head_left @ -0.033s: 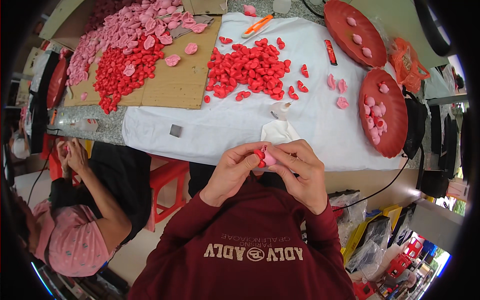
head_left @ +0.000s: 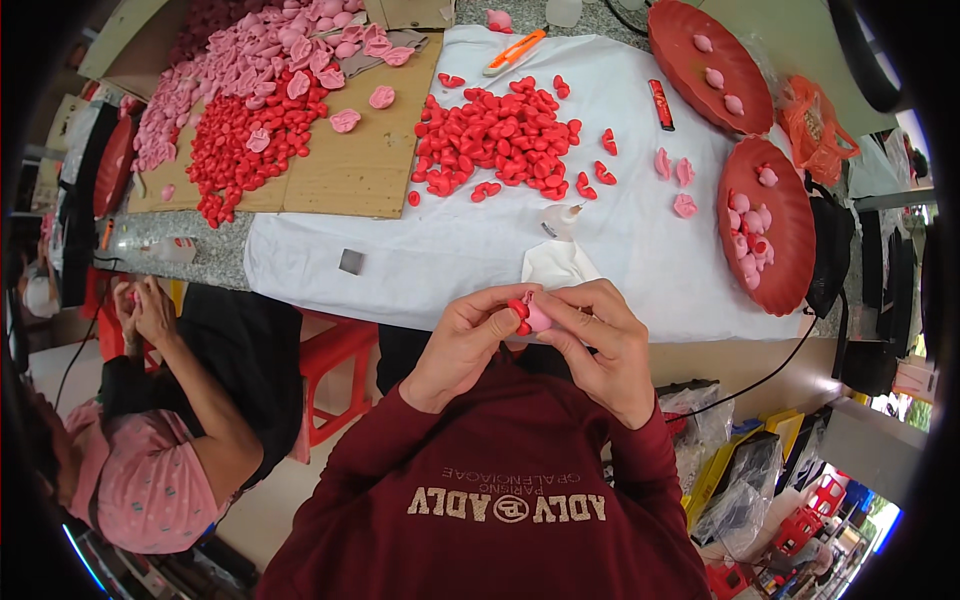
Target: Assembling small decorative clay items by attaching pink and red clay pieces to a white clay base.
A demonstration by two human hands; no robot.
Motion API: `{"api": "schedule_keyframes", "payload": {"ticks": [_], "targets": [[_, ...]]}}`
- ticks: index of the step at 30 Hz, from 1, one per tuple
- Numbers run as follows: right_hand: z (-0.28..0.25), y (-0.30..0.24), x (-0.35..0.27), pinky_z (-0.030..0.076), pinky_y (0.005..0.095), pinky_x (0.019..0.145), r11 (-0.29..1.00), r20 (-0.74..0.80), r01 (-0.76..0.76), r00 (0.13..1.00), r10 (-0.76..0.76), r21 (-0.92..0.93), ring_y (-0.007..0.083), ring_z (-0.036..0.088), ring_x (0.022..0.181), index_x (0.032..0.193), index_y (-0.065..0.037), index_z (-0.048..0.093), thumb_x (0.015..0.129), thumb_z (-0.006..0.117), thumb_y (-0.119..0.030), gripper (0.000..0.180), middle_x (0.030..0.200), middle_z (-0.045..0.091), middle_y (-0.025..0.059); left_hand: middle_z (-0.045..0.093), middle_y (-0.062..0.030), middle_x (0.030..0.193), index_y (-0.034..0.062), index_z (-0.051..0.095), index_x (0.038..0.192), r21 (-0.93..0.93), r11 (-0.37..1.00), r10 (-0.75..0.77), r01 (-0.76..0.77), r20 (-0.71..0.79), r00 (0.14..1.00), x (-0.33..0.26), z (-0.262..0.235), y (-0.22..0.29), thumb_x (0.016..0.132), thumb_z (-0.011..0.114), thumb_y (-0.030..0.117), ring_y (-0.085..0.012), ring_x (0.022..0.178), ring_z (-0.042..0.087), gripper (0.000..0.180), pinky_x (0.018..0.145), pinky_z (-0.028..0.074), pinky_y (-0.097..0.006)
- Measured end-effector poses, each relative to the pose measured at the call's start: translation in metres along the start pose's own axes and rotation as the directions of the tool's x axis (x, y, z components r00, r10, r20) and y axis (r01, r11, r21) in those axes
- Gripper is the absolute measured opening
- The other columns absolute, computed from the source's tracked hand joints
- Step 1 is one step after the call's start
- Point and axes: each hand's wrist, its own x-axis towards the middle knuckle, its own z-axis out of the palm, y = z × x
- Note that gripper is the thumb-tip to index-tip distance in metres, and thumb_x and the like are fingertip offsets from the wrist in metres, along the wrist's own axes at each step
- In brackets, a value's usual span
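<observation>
The left hand [head_left: 468, 345] and right hand [head_left: 598, 345] meet just in front of the chest, below the near edge of the tabletop [head_left: 450, 255]. Both are curled, fingertips pinched on 1 small piece between them: a pink piece [head_left: 538, 316] with a red piece [head_left: 520, 308] pressed against its left side. Neither hand is loose; the thumbs and forefingers clamp the 2 parts together.

To do this well, I judge the parts should be held square and squeezed evenly at the seam, so the red bit does not slide off.

Just beyond the hands lie a white tissue [head_left: 558, 265] and a small glue bottle [head_left: 562, 220]. Further out is a heap of red pieces [head_left: 495, 135] on the white cloth, and 2 dark red trays [head_left: 790, 250] with finished pink pieces on the right. To the left, a co-worker's hands [head_left: 140, 310] work apart.
</observation>
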Motion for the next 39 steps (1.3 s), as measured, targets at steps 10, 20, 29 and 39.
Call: {"api": "schedule_keyframes", "payload": {"ticks": [10, 20, 29, 39], "targets": [[0.000, 0.002, 0.000, 0.045, 0.0279, 0.068, 0.999, 0.009, 0.009, 1.000, -0.009, 0.048, 0.0210, 0.055, 0.081, 0.103, -0.005, 0.065, 0.067, 0.068, 0.001, 0.037, 0.091, 0.061, 0.0075, 0.061, -0.0064, 0.097, 0.0004, 0.055, 0.115, 0.030, 1.000, -0.002, 0.004, -0.060, 0.998, 0.001, 0.004, 0.002, 0.086, 0.057, 0.010, -0.0098, 0.079, 0.055, 0.031, 0.067, 0.047, -0.024], [-0.003, 0.007, -0.002, 0.046, 0.0298, 0.062, 0.992, 0.039, 0.127, 0.991, -0.127, 0.010, 0.0217, 0.054, 0.074, 0.105, -0.004, 0.063, 0.066, 0.062, 0.009, 0.042, 0.087, 0.060, 0.0078, 0.061, -0.0060, 0.090, 0.0002, 0.058, 0.111, 0.066, 0.998, -0.011, 0.015, -0.049, 0.999, 0.001, 0.005, 0.004, 0.084, 0.054, 0.001, -0.0094, 0.071, 0.053, 0.028, 0.064, 0.046, -0.023], [-0.002, 0.010, -0.001, 0.046, 0.0308, 0.063, 0.987, 0.052, 0.161, 0.986, -0.161, 0.015, 0.0235, 0.055, 0.075, 0.103, -0.004, 0.065, 0.062, 0.066, 0.006, 0.042, 0.085, 0.060, 0.0090, 0.062, -0.0066, 0.089, -0.0009, 0.060, 0.107, 0.034, 0.999, 0.014, -0.013, -0.046, 0.999, 0.003, 0.009, 0.008, 0.080, 0.061, 0.000, -0.0094, 0.070, 0.055, 0.028, 0.062, 0.046, -0.022], [0.005, 0.006, -0.003, 0.046, 0.0331, 0.068, 0.976, -0.021, 0.212, 0.977, -0.213, -0.055, 0.0255, 0.054, 0.082, 0.107, -0.001, 0.059, 0.061, 0.067, 0.005, 0.047, 0.094, 0.057, 0.0099, 0.061, -0.0052, 0.086, 0.0005, 0.057, 0.099, -0.138, 0.990, -0.007, 0.001, -0.038, 0.999, 0.008, 0.006, -0.007, 0.075, 0.066, -0.001, -0.0082, 0.071, 0.056, 0.025, 0.065, 0.048, -0.022]]}}
